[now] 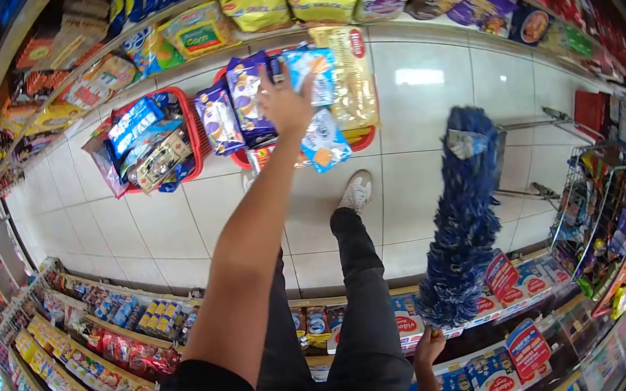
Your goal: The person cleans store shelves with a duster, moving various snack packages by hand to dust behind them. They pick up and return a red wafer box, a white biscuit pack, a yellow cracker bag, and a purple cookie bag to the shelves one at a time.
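We see the left hand [287,105] stretched out to the upper middle of the frame, over a red basket [366,139] heaped with snack packs. Its back faces us and the fingers are spread a little, lying against a blue pack [311,65] and just beside a purple pack [249,97]. We cannot tell whether it grips either one or only rests on them. The right hand [429,345], at the lower middle, is closed round the handle of a duster [462,215], which stands up toward the right of the frame.

We judge the heap to be the chief risk. The packs stand well above the basket's rim, and a second blue one, the low pack [324,142], already hangs over the near edge. A tug on one pack could drag its neighbours out onto the floor [430,125]. The shoe [357,190] stands near the basket, so a step could nudge it. The duster's head sits close to the shelf [504,293] at the lower right, and a swing could sweep goods off it.

The blue pack is a glossy, light-blue pouch with white print, upright and leaning among the others. It looks thin and slippery, likely to crumple or slide under a loose hold. The duster is a long, shaggy, dark-blue brush with a paper label at its top.
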The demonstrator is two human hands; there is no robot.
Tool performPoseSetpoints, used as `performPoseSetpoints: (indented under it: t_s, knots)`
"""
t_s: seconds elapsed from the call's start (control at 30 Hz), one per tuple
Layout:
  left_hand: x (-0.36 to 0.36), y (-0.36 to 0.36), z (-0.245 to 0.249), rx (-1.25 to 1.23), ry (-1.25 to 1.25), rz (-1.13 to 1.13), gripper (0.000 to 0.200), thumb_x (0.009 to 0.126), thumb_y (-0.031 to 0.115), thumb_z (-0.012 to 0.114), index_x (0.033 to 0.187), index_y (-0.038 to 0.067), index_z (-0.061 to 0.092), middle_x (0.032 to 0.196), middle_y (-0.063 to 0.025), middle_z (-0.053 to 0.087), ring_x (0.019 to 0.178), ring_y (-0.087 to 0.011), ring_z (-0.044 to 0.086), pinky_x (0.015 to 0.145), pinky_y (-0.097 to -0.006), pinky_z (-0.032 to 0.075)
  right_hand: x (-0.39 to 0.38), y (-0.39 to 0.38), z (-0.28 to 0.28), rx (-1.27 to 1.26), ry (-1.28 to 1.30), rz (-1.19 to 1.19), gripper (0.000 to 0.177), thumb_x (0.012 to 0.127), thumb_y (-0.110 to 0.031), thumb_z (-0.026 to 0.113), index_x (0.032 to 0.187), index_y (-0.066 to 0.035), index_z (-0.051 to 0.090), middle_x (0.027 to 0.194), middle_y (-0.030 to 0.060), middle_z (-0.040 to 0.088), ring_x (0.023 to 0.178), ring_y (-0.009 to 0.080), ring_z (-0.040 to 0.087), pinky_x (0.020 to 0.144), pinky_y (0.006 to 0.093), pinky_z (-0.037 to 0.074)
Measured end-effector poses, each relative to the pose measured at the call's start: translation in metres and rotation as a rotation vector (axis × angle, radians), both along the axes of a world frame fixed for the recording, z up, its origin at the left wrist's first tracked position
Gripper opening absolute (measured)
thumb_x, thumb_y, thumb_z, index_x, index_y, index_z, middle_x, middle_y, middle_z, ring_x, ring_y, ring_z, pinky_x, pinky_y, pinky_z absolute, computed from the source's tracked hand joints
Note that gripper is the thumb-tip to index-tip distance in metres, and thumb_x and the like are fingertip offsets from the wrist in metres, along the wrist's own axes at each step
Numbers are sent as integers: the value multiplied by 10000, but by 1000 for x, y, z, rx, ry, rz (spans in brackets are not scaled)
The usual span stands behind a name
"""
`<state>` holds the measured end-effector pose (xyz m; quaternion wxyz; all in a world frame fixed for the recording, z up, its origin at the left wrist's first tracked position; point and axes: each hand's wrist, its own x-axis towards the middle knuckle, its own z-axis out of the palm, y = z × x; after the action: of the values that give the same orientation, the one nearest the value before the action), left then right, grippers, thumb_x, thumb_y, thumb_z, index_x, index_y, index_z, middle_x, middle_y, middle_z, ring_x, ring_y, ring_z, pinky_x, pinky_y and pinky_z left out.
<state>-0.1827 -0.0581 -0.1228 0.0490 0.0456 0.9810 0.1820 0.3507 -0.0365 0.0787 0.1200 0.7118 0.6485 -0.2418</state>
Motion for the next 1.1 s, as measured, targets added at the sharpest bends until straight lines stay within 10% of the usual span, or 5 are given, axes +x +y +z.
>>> performPoseSetpoints:
  t_s: [0.27,0.53,0.63,0.8,1.1]
  knots:
    - [-7,-28,98,777,6,133,359,915,310,521,1085,-3,568,921,-102,655,809,-195,616,727,-283,458,9,40,15,155,137,263,223,737,-56,550,583,39,420,525,141,445,483,256,426,497,385,346]
    - [82,-56,227,1680,-1142,477,311,944,300,443,1142,74,522,1024,-50,591,944,-172,567,819,-312,474,-122,69,171,-217,512,439,275,824,-240,528,681,-7,563,498,180,502,457,330,527,486,398,410]
    - [81,-34,307,2019,-1264,-398,249,949,268,419,1055,82,545,927,-25,572,837,-156,537,748,-288,472,-142,81,237,-227,468,730,409,853,-474,527,773,-81,611,558,148,559,567,367,580,534,416,451]
    - [113,-70,375,1609,-1210,145,281,914,310,462,1082,101,543,960,-68,612,898,-232,587,830,-391,486,-118,97,311,32,320,703,474,831,-559,506,801,-110,652,655,156,605,680,371,603,611,434,476]
    - [154,18,549,1777,-1341,127,408,812,504,525,1034,167,585,988,-53,641,929,-269,592,844,-521,421,-97,142,311,111,598,400,435,870,-473,470,879,-82,659,736,207,610,738,403,597,667,438,472]
